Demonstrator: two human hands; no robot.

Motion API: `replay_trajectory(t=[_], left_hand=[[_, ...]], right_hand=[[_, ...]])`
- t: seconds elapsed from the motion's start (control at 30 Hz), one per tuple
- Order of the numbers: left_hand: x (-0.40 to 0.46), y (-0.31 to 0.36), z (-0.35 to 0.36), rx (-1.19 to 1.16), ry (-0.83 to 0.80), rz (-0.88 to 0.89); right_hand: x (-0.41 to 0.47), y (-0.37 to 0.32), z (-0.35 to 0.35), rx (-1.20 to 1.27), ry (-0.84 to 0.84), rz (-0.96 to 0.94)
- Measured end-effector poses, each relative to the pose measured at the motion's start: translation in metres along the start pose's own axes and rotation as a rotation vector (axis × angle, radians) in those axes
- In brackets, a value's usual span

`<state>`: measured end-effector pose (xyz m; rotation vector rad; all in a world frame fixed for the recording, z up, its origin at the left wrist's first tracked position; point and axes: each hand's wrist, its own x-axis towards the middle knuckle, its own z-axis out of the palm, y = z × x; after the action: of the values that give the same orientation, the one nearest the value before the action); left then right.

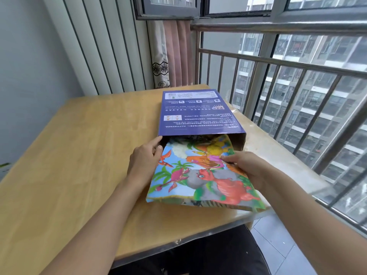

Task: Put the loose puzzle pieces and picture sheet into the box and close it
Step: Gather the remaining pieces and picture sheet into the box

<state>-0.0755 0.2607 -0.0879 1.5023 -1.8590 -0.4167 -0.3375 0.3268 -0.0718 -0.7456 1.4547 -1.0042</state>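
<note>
A flat purple puzzle box (196,112) lies on the wooden table (79,155), its open end facing me. A colourful dinosaur picture sheet (198,177), folded, sticks partly into that opening, with most of it still outside on the table. My left hand (145,157) grips the sheet's left edge right at the box mouth, fingers touching the box's corner. My right hand (244,165) holds the sheet's right side, fingers pressed on top of it. Dark loose pieces show dimly inside the box mouth (190,138); no loose pieces are visible on the table.
The table's right edge runs along a metal balcony railing (278,62) with windows behind it. A pink curtain (174,56) hangs past the table's far edge. The near table edge is close to my lap. Bare tabletop spreads to the left of the box.
</note>
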Motion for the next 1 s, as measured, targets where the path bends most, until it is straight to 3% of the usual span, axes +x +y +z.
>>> replay_trajectory(t=[0.13,0.33,0.53,0.87,1.0], left_hand=[[-0.002,0.001,-0.001,-0.077,0.006,-0.060],[-0.003,-0.007,0.007,-0.313,-0.045,-0.153],[-0.005,-0.004,-0.002,-0.215,-0.029,-0.128],[-0.005,-0.004,-0.010,-0.487,-0.129,-0.151],[-0.009,-0.008,-0.002,-0.400,-0.126,-0.177]], right_hand=[[-0.003,0.000,-0.005,0.071,0.003,0.037],[0.012,0.007,-0.013,0.211,0.031,-0.139],[0.019,0.003,-0.010,0.298,-0.020,-0.095],[0.062,-0.032,0.024,0.339,0.075,-0.100],[0.067,-0.032,0.024,0.441,0.001,-0.147]])
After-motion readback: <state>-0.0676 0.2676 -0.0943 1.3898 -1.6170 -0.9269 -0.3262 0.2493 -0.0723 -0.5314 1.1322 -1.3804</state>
